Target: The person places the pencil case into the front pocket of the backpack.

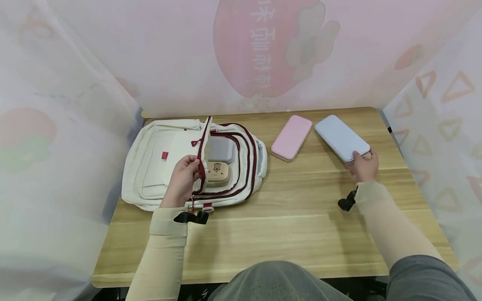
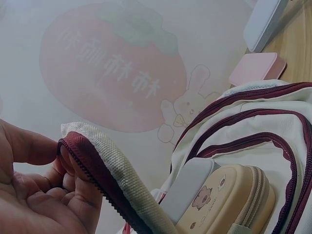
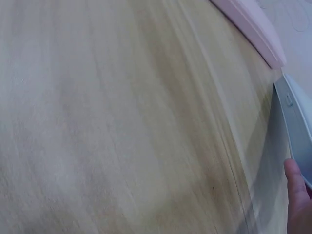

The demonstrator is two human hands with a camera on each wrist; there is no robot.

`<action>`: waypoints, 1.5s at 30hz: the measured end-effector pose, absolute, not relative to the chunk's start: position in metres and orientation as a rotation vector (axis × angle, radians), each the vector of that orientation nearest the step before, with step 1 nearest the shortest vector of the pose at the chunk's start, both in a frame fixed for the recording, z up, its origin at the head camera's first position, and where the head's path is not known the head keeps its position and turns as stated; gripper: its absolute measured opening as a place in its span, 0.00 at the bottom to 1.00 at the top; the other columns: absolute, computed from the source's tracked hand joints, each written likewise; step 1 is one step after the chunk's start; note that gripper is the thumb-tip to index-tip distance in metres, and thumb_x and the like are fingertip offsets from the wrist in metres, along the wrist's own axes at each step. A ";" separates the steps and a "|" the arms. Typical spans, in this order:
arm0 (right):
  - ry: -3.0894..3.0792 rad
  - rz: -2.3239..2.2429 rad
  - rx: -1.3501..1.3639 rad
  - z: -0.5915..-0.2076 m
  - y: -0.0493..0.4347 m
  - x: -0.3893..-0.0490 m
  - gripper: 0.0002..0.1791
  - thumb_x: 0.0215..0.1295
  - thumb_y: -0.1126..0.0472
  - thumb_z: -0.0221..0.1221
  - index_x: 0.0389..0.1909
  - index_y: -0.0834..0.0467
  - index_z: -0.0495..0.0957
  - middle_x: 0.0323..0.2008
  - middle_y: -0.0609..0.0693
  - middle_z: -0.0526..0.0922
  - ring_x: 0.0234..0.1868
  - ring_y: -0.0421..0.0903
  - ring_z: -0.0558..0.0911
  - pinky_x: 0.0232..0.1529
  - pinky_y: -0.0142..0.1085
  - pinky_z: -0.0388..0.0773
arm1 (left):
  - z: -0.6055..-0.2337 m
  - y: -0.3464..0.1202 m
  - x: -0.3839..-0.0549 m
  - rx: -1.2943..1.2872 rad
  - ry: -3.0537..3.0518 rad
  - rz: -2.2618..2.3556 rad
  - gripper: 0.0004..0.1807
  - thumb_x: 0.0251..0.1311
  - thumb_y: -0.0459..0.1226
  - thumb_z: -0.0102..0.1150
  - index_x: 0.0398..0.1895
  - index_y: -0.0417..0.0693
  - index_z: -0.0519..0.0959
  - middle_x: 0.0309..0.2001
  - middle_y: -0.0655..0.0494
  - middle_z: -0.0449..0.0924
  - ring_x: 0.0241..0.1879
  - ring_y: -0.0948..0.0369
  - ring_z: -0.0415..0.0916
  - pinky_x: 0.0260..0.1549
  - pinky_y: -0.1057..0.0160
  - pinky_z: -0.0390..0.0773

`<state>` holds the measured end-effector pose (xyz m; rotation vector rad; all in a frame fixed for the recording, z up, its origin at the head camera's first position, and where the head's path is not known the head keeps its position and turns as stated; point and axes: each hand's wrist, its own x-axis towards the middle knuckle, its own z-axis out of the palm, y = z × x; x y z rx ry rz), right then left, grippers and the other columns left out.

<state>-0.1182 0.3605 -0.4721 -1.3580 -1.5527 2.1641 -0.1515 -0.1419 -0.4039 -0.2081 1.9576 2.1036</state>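
Observation:
My left hand (image 1: 184,177) pinches the maroon-zipped edge of the front pocket flap (image 2: 107,175) on a white backpack (image 1: 150,146), holding it up. Inside the open pocket lie a grey-white case (image 1: 221,149) and a beige zipped case (image 2: 219,200) with a small bear print. On the right, my right hand (image 1: 364,166) grips the near corner of a light blue flat box (image 1: 340,136), thumb on top. Its near end looks raised over its shadow; the far end is close to the tabletop. The fingers under the box are mostly hidden.
A pink flat box (image 1: 291,137) lies between backpack and blue box. Everything rests on a wooden table (image 1: 271,234) with printed pale curtains (image 1: 169,62) along its back and sides. The person's knee (image 1: 276,282) is at the front edge.

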 end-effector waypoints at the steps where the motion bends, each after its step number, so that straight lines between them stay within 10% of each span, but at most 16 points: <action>1: -1.532 2.180 -1.360 -0.473 0.362 -0.118 0.42 0.77 0.60 0.56 0.83 0.38 0.46 0.52 0.46 0.68 0.33 0.40 0.82 0.38 0.34 0.85 | -0.404 -0.142 -0.151 -0.209 1.955 2.106 0.07 0.81 0.29 0.37 0.44 0.34 0.66 0.33 0.55 0.68 0.27 0.66 0.67 0.28 0.72 0.70; 19: -1.407 2.347 -1.342 -0.463 0.374 -0.118 0.40 0.79 0.60 0.53 0.83 0.36 0.46 0.69 0.46 0.62 0.42 0.41 0.79 0.37 0.34 0.85 | -0.403 -0.142 -0.151 -0.223 1.961 2.092 0.06 0.81 0.30 0.38 0.44 0.37 0.67 0.34 0.55 0.68 0.27 0.66 0.66 0.29 0.71 0.70; 45: -1.769 2.540 -0.887 -0.453 0.362 -0.130 0.42 0.79 0.58 0.55 0.84 0.51 0.42 0.52 0.45 0.71 0.39 0.38 0.84 0.42 0.33 0.84 | -0.402 -0.141 -0.150 -0.210 1.942 2.125 0.07 0.81 0.29 0.36 0.44 0.35 0.65 0.33 0.56 0.68 0.27 0.66 0.66 0.29 0.72 0.69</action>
